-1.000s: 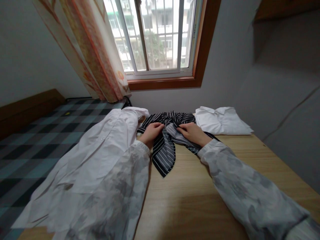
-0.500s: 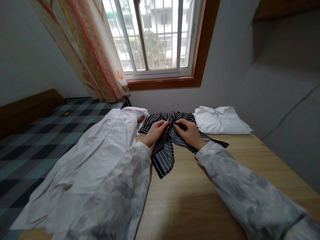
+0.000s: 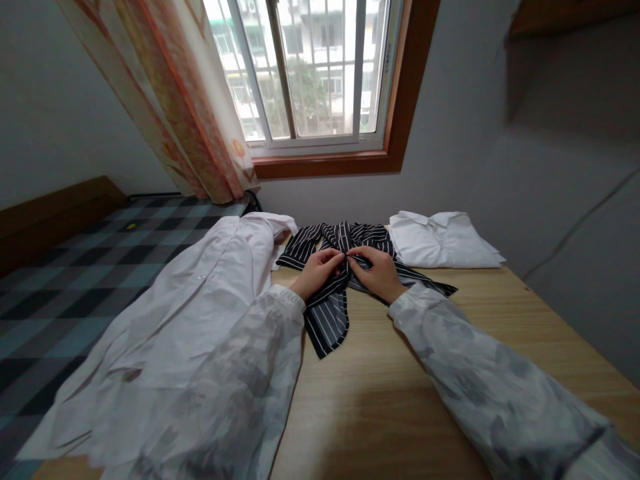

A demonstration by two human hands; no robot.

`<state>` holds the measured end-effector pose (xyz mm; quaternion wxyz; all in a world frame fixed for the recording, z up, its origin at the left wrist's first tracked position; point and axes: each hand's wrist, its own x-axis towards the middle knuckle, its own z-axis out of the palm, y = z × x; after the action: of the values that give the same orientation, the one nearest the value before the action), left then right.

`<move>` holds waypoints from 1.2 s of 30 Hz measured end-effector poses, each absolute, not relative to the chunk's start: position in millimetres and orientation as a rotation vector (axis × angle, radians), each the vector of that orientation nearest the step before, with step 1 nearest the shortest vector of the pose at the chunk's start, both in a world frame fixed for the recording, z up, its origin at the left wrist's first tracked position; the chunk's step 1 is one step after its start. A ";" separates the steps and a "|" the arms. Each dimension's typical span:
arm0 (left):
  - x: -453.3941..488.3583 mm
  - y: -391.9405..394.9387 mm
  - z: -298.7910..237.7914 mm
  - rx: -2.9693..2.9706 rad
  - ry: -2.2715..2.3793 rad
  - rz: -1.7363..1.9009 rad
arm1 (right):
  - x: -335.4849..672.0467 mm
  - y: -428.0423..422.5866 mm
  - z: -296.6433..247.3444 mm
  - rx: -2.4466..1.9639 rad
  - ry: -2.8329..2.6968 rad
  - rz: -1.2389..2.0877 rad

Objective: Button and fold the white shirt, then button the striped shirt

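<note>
A black garment with white stripes (image 3: 327,327), probably a shirt, lies spread at the far part of the table, its collar end toward the wall. My left hand (image 3: 320,272) pinches the cloth along its middle front strip. Opposite it, my right hand (image 3: 379,272) pinches the same strip, the fingertips of both hands almost touching. Whatever small part lies between the fingertips is hidden. To the left a white shirt (image 3: 200,287) is laid out loosely, partly under my left sleeve. A folded white shirt (image 3: 445,243) rests at the right, beyond my right hand.
The wooden table (image 3: 350,400) reaches to the wall below the window (image 3: 320,73). On the left stands a bed with a checked sheet (image 3: 55,293). A flowered curtain (image 3: 185,113) hangs above its far end, and a cable (image 3: 580,230) runs along the right wall.
Both hands have moved a little toward me, down the front strip of the striped garment. Their fingertips have come closer together. Both white shirts lie as before.
</note>
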<state>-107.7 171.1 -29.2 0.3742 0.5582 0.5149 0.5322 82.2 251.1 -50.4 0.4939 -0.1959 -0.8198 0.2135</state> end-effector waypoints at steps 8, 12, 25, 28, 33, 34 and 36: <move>-107.4 172.9 -33.8 1.444 1.341 1.380 | 83.7 249.4 -48.3 -0.476 -2.070 0.311; -108.3 173.7 -35.6 1.463 1.367 1.374 | 84.5 247.2 -45.3 -0.432 -2.077 0.350; -107.4 168.9 -30.3 1.428 1.371 1.400 | 82.8 247.9 -46.8 -0.508 -1.996 0.548; -106.5 168.3 -29.2 1.448 1.391 1.381 | 82.5 248.2 -47.1 -0.517 -1.994 0.542; -106.3 171.2 -32.9 1.435 1.389 1.400 | 82.4 248.7 -46.4 -0.514 -2.029 0.443; -106.3 171.7 -33.7 1.435 1.389 1.406 | 82.6 248.3 -46.0 -0.499 -2.040 0.423; -106.2 171.8 -34.1 1.439 1.384 1.411 | 82.9 247.3 -44.9 -0.475 -2.054 0.390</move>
<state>-106.2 171.8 -34.1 0.3411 0.5532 0.5322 0.5426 82.9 247.3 -44.9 0.4783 -0.1947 -0.8413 0.1598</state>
